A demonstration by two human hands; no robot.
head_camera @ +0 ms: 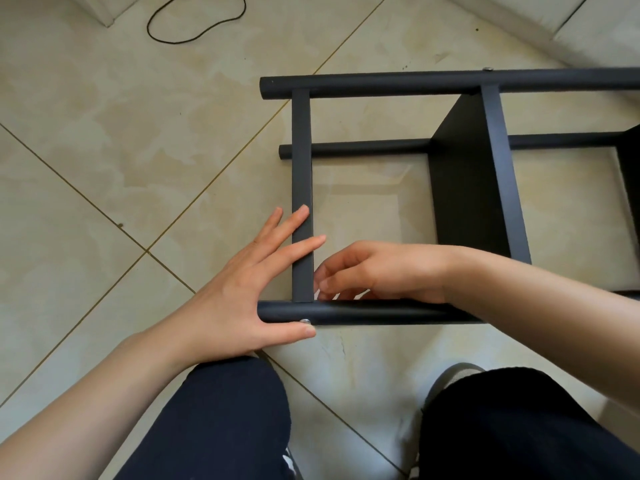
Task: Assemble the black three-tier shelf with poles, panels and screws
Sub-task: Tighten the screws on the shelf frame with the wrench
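The black shelf lies on its side on the tiled floor. Its near pole [381,312] and far pole [433,83] run left to right, with a third pole [363,149] lower behind. An end panel [302,161] stands edge-up between them, and a middle panel [467,181] sits further right. A silver screw head [305,320] shows in the near pole below the end panel. My left hand [242,292] lies with straight fingers against the end panel, thumb beside the screw. My right hand [374,271] reaches inside the frame, fingers curled at the panel-pole corner; what it holds is hidden.
A black cable [194,27] loops on the floor at the top left. A white skirting and wall [519,26] run along the top right. My knees [225,420] in dark trousers are at the bottom, close to the near pole. A second screw head [488,68] sits in the far pole.
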